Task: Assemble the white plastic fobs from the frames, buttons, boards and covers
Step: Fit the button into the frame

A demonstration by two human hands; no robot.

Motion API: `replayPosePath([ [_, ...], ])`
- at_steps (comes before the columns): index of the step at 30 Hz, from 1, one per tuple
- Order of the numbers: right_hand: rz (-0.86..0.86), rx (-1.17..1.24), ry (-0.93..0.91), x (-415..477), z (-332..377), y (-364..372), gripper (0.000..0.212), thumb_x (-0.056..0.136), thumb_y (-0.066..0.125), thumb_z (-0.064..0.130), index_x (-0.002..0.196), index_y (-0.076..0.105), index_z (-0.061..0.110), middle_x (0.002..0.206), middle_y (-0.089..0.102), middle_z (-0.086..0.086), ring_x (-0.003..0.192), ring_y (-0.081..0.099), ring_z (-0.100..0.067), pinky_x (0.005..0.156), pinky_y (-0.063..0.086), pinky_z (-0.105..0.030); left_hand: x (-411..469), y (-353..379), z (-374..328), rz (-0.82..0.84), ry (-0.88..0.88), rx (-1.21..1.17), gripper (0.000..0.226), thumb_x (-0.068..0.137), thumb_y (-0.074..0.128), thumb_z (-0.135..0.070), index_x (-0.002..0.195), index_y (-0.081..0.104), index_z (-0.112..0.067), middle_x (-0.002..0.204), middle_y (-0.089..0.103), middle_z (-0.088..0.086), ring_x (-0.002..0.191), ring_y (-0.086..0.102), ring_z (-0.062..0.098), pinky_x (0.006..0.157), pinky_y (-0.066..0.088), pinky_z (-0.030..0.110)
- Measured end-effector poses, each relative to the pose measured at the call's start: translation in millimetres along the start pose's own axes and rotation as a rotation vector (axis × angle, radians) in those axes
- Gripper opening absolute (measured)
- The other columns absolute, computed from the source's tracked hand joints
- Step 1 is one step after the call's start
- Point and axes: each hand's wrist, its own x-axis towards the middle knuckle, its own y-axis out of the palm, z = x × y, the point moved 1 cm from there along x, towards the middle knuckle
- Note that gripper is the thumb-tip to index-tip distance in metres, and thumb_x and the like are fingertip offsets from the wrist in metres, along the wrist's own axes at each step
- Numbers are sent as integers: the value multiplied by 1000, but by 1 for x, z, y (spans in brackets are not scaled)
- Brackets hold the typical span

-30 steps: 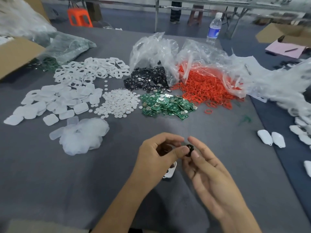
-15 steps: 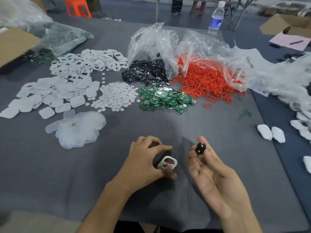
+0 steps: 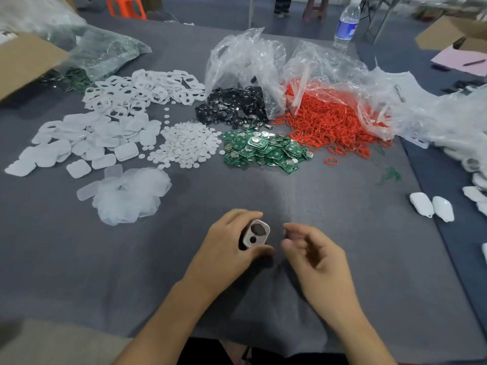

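Left hand (image 3: pixel 226 248): grips 1 white frame (image 3: pixel 264 231) between thumb and curled fingers, low over the grey table cloth (image 3: pixel 316 201). A black button (image 3: pixel 256 229) sits in the frame's larger opening.
Right hand (image 3: pixel 316 259): just beside the frame, not touching it, fingers loosely curled, nothing visible in them.
Heaps on the cloth beyond: green boards (image 3: pixel 263 151); white discs (image 3: pixel 184 146) to their left; black buttons pile (image 3: pixel 234 109) behind, spilling from a clear bag (image 3: pixel 245 59); red rings (image 3: pixel 332 125) at right; loose frames (image 3: pixel 139 90) and white covers (image 3: pixel 87 140) at far left.
2 white shells (image 3: pixel 432 206) lie well apart at right.
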Motion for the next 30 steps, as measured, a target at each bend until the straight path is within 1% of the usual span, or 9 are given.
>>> replayPosePath([
  [3, 69, -328, -195, 7, 1, 14, 30, 87, 75, 11, 104, 71, 36, 95, 66, 21, 90, 65, 0, 76, 46, -7, 0, -1, 0, -20, 12, 12, 54, 80, 86, -38, 127, 69, -19, 114, 52, -13, 106, 54, -4, 91, 37, 3],
  [6, 122, -499, -291, 21, 6, 20, 29, 87, 75, 15, 108, 71, 33, 98, 65, 21, 92, 62, 3, 79, 45, -7, 1, -2, 0, -4, 6, 10, 57, 80, 85, -27, 132, 68, -15, 107, 49, -9, 100, 52, -4, 86, 37, 3],
  [11, 184, -554, -270, 37, 15, 21, 34, 78, 73, 4, 102, 76, 29, 91, 67, 15, 86, 61, 1, 77, 46, -6, 5, -5, -3, 41, -27, -42, 70, 67, 79, -52, 130, 69, -22, 99, 52, -8, 90, 54, -2, 79, 41, 6],
  [13, 235, -602, -306, 39, 18, 22, 35, 78, 72, 1, 103, 77, 26, 92, 69, 8, 85, 61, -3, 76, 43, -4, 6, -5, -2, 40, -35, -54, 66, 67, 82, -49, 126, 71, -23, 98, 53, -7, 89, 55, 3, 78, 44, 11],
  [16, 268, -675, -391, 40, 19, 23, 36, 79, 72, -1, 106, 77, 22, 92, 68, 2, 82, 64, -14, 76, 51, -22, 7, -4, 0, 34, -45, -56, 63, 69, 92, -31, 128, 71, -18, 98, 54, -7, 90, 55, -2, 77, 42, 6],
  [21, 271, -599, -409, 45, 9, 19, 27, 82, 76, 0, 102, 80, 18, 89, 65, 6, 79, 60, -6, 74, 44, -9, 9, -5, 1, 65, -48, -82, 72, 66, 91, -44, 130, 70, -17, 101, 54, -9, 87, 53, -11, 79, 39, 4],
  [25, 284, -512, -327, 49, 5, 19, 25, 82, 77, 1, 96, 82, 21, 90, 65, 9, 81, 63, -8, 74, 50, -20, 11, -5, 1, 81, -44, -68, 78, 63, 90, -53, 131, 69, -20, 102, 53, -11, 87, 51, -13, 79, 37, 3],
  [28, 266, -480, -269, 52, 4, 20, 26, 82, 77, 2, 94, 82, 24, 88, 65, 10, 79, 62, -7, 70, 43, -11, 11, -5, 2, 74, -37, -63, 78, 63, 89, -56, 130, 69, -22, 101, 54, -9, 88, 52, -9, 78, 37, 3],
  [30, 223, -427, -187, 54, 4, 22, 27, 80, 78, 0, 91, 81, 25, 84, 66, 6, 75, 63, -9, 68, 45, -13, 11, -5, 2, 71, -29, -69, 73, 63, 90, -56, 127, 70, -26, 100, 55, -8, 90, 53, -5, 78, 38, 4],
])
